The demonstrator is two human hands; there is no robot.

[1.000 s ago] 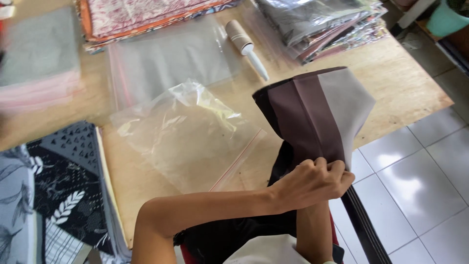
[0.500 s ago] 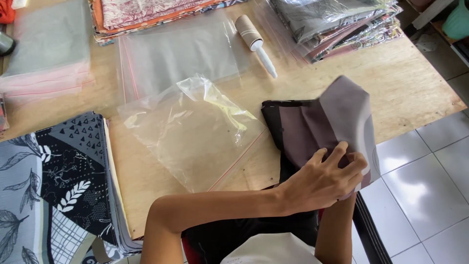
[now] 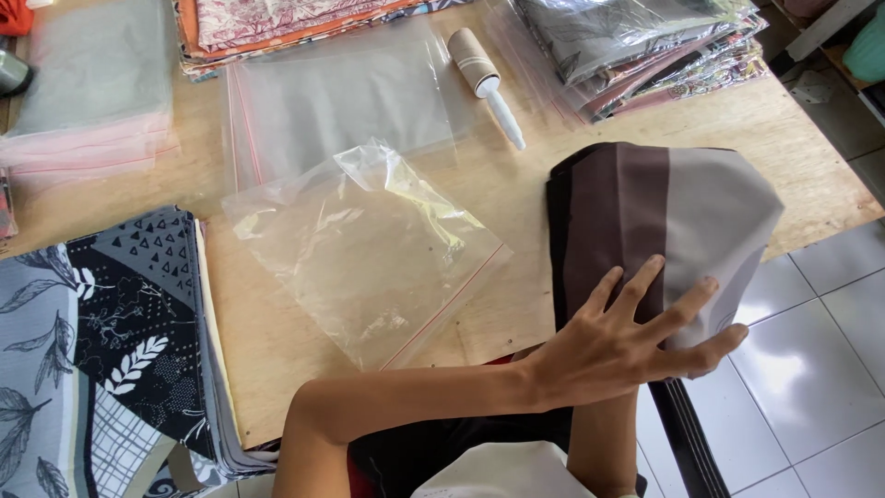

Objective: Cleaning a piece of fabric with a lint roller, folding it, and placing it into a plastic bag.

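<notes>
Folded cloth (image 3: 645, 212): striped panels running black, dark brown, mauve-brown, then pale grey; edges rounded, surface smooth. It lies at the right front corner of the desk (image 3: 811, 157), its grey side overhanging the edge above the tiled floor (image 3: 811, 369).

Left hand (image 3: 627, 341): arm crosses the body, palm down, fingers spread flat on the cloth's lower part; pressing, not gripping.

Right hand: only the forearm shows, rising under the left wrist; hand hidden beneath cloth and left hand, so I cannot tell its state.

Crumpled clear bag (image 3: 369, 249) with red seal strip lies just left of the cloth. Lint roller (image 3: 484, 78) farther back. Patterned fabric stack (image 3: 101, 341) at left.
</notes>
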